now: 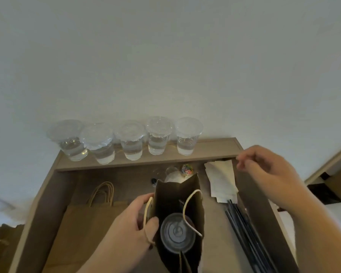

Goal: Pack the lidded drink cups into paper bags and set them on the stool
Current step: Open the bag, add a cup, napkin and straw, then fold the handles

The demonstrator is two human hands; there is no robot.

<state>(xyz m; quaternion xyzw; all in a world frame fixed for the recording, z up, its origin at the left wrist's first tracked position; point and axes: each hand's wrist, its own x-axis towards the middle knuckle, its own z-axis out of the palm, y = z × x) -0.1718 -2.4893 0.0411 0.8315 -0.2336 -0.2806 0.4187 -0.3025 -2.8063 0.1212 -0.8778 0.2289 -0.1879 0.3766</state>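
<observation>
Though cut off at the bottom edge, standing open on the surface (215, 243): brown paper bag (175, 194), with one lidded cup (177, 232) upright deep inside. Only its lid visible from above, walls hidden by the bag. Behind the bag, half hidden, a clear round thing, hard to make out, and a small ball of coloured paper clips (187, 170). At the lower left corner, dim and cropped, another brown bag (0, 247).

Left hand (130, 223) at the bag's left wall: grip closed on the rim, thumb over the edge, fingers outside, handle cord crossing the hand. Right hand (264, 166) raised above the white napkins (220, 180), fingers curled, tips close together; cannot tell whether this grip holds anything.

On the raised ledge at the back, a row of five more lidded cups (131, 142), clear liquid low in each. Flat paper bags (83, 223) lying left of the open bag; black straws (242, 223) lying right of it, cropped below.
</observation>
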